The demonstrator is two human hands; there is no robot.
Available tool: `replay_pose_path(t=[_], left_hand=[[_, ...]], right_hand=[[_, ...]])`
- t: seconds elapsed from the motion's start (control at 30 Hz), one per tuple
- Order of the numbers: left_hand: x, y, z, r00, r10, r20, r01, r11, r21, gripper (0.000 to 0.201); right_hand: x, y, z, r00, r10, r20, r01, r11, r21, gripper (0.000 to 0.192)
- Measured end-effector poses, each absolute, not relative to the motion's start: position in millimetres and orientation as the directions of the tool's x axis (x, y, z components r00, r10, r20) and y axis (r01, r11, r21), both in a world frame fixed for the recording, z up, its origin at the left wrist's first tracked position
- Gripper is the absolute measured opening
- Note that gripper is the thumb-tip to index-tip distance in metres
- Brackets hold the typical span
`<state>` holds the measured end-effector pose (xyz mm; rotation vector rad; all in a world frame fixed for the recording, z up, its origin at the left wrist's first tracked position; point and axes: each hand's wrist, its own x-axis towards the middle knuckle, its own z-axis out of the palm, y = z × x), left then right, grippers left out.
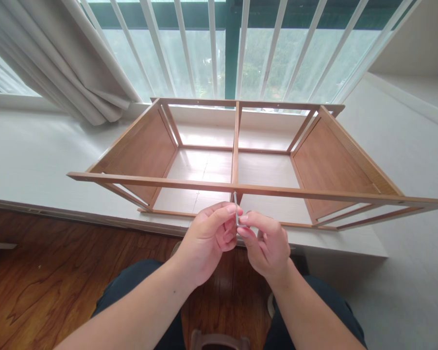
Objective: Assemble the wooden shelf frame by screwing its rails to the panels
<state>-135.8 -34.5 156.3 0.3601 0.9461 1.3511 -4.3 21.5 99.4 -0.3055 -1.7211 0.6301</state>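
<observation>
A wooden cabinet frame (190, 183) with side panels and a middle divider (236, 141) stands before me. At the middle of its front rail is an L-shaped metal hex key (236, 209), its long arm pointing up to the rail. My left hand (213, 233) pinches the long arm between thumb and fingers. Closed on the short bent end is my right hand (266, 240), just to the right of the left one. Whether the key's tip sits in a screw is too small to tell.
The frame rests on a pale window ledge (40, 150). Behind it are a barred window (197, 58) and a grey curtain (69, 53) at the left. A white wall (415, 160) stands right. Below lie my knees, a stool edge (219, 340) and the wooden floor (40, 272).
</observation>
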Motion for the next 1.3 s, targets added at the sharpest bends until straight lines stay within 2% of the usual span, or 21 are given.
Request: replay_pose_path(t=[0.3, 0.5, 0.73, 1.1, 1.3], left_hand=[[-135, -32, 158, -0.057, 0.918, -0.393, -0.687, 0.25, 0.682, 0.031], [-134, -32, 159, -0.061, 0.912, -0.405, -0.691, 0.254, 0.677, 0.031], [-133, -32, 158, -0.075, 0.909, -0.41, -0.695, 0.248, 0.675, 0.031], [-134, -29, 155, -0.067, 0.941, -0.331, -0.682, 0.199, 0.703, 0.031], [-132, -29, 155, -0.093, 0.946, -0.311, -0.641, 0.182, 0.746, 0.033]], right_hand=[[-7, 23, 103, -0.227, 0.483, 0.846, -0.092, 0.854, -0.512, 0.032], [-7, 25, 113, -0.249, 0.456, 0.855, -0.164, 0.85, -0.501, 0.038], [-7, 26, 116, -0.239, 0.458, 0.856, -0.16, 0.851, -0.5, 0.033], [-2, 24, 106, -0.265, 0.575, 0.774, -0.115, 0.778, -0.617, 0.012], [0, 23, 111, -0.301, 0.611, 0.732, -0.137, 0.732, -0.667, 0.01]])
